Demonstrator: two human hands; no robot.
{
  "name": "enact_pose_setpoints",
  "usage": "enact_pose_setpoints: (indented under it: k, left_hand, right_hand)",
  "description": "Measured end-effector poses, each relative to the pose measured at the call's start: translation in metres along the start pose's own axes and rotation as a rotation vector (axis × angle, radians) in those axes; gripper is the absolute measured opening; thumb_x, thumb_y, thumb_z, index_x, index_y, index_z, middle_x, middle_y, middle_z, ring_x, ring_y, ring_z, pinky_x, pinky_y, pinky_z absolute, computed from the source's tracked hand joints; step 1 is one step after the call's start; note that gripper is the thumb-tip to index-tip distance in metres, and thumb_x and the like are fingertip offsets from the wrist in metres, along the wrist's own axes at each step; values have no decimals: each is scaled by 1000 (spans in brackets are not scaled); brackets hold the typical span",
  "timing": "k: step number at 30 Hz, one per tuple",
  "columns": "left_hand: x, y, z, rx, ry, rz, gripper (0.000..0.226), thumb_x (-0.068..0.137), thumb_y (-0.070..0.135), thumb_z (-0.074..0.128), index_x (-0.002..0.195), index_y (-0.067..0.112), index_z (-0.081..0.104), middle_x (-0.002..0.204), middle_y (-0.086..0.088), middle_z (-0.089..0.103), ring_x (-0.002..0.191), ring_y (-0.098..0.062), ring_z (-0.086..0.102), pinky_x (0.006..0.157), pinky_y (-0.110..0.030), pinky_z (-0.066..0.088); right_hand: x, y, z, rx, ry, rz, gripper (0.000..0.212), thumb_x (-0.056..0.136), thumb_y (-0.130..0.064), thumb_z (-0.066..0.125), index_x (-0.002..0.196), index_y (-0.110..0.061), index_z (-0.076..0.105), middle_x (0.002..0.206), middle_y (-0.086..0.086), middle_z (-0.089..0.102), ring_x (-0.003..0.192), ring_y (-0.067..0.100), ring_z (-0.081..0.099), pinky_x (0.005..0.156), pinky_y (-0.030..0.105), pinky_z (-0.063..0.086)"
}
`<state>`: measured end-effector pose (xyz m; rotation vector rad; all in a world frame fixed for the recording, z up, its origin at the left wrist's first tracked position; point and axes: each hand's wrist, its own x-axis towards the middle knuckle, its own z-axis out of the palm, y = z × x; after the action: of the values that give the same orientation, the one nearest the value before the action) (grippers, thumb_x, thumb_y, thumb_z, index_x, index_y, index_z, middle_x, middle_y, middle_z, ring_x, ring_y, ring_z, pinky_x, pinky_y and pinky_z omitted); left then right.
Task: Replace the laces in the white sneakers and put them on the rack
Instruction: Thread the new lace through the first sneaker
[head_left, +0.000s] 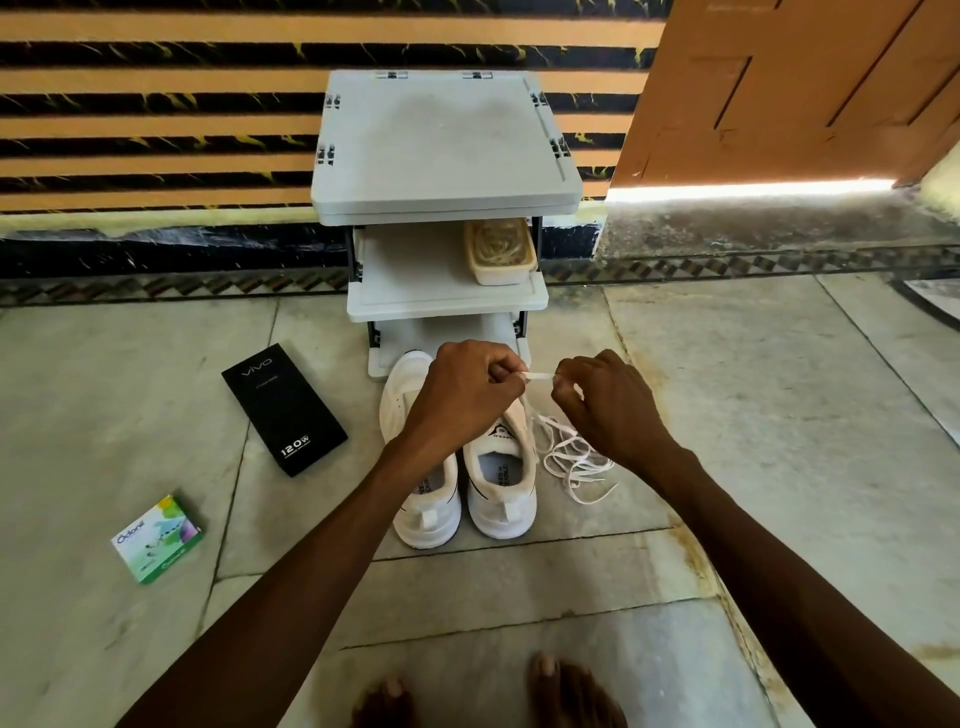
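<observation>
Two white sneakers stand side by side on the floor, heels toward me: the left sneaker (427, 499) and the right sneaker (501, 486). Above their toes, my left hand (464, 387) and my right hand (605, 402) pinch a short taut stretch of a white lace (540, 375) between them. The lace runs down to the right sneaker. A loose pile of white lace (576, 457) lies on the floor to the right of that sneaker. Just behind the sneakers stands the grey shoe rack (447, 171).
A beige tub (500, 254) holding laces sits on the rack's middle shelf at the right. A black phone box (284, 408) and a small green box (157, 538) lie on the floor to the left. My bare toes (550, 686) show at the bottom edge.
</observation>
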<state>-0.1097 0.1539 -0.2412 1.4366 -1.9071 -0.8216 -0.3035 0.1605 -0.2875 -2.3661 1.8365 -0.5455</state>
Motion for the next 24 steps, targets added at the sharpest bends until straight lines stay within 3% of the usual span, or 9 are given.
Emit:
enact_pose_setpoints:
  k: [8, 13, 20, 24]
  left_hand:
    - [7, 5, -16, -33, 40, 3, 8, 82, 14, 71, 83, 17, 78, 68, 9, 69, 59, 6, 57, 63, -10, 44]
    - [4, 11, -12, -70, 27, 5, 7, 84, 15, 70, 81, 17, 77, 67, 6, 70, 64, -7, 64, 66, -21, 50]
    - [8, 11, -18, -174, 230, -54, 10, 87, 15, 65, 87, 20, 74, 70, 6, 69, 61, -2, 61, 67, -22, 53]
    - [9, 4, -10, -93, 140, -73, 19, 90, 12, 59, 98, 18, 75, 75, 8, 69, 72, -9, 65, 79, -31, 57]
  right_hand:
    - [-21, 60, 25, 38, 7, 310, 22, 95, -24, 49, 81, -13, 60, 70, 2, 61, 75, 31, 52, 58, 33, 35]
    - [-27, 80, 27, 125, -6, 431, 31, 92, -36, 39, 76, -21, 61, 62, 4, 60, 63, 29, 56, 53, 30, 40]
    - [-21, 80, 20, 156, -29, 475, 35, 88, -36, 37, 76, -16, 63, 62, 8, 60, 60, 30, 56, 52, 30, 37]
    - [-13, 55, -1, 345, -81, 283, 34, 90, -34, 40, 72, -17, 63, 69, 2, 65, 65, 19, 59, 63, 34, 45]
